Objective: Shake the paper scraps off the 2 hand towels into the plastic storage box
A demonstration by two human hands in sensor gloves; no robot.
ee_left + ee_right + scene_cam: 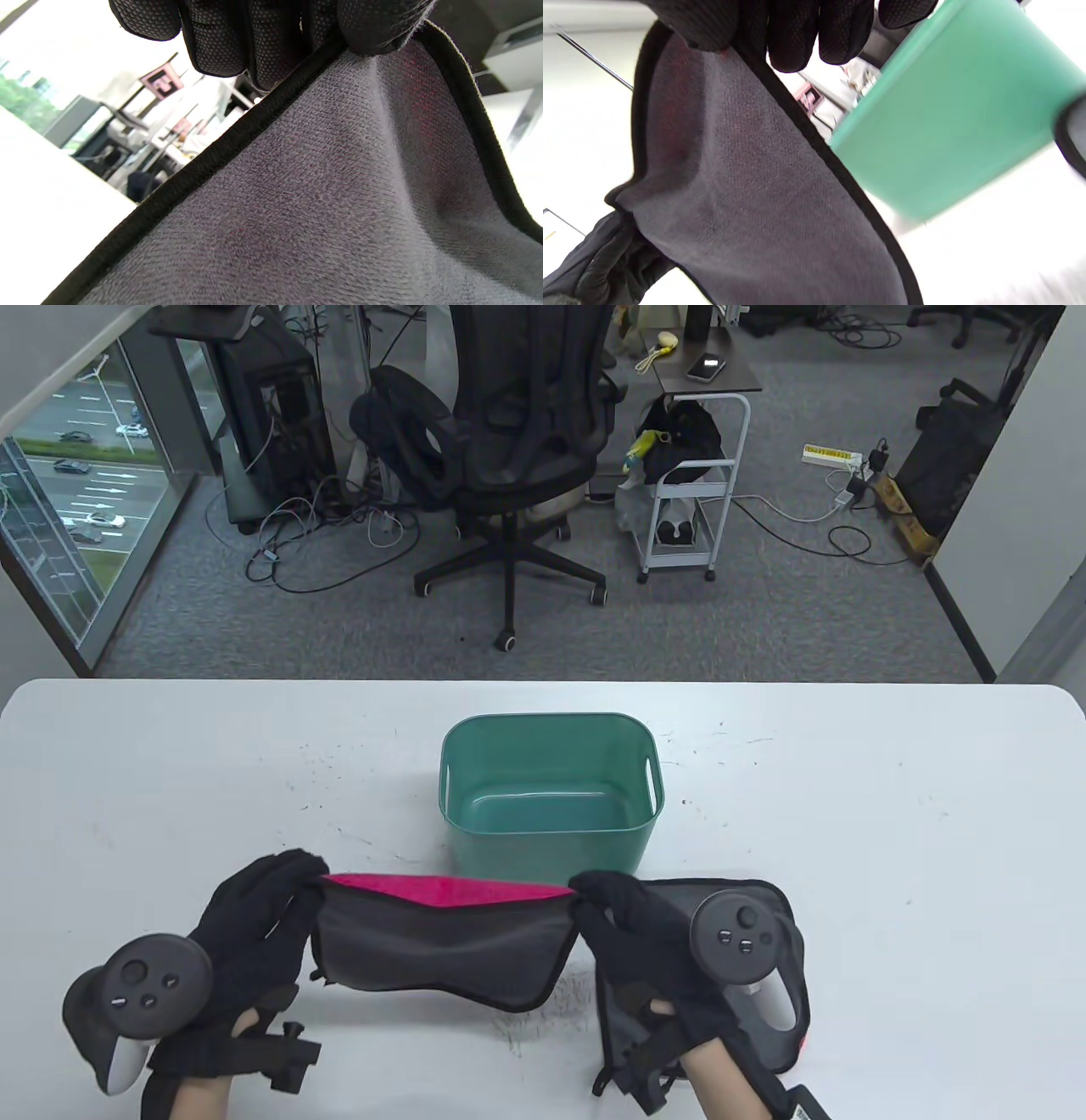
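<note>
table view: left hand (pixel 254 916) and right hand (pixel 628 925) each grip pinching grey towel (pixel 441 942) corners.

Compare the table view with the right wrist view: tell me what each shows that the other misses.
Only the table view shows the towel's pink side, the green box's bare inside, the second towel under the right hand, and dark specks on the table below the held towel. Only the right wrist view shows the towel's grey weave and black hem up close. Both show the left hand and right hand gripping the towel near the box.
</note>
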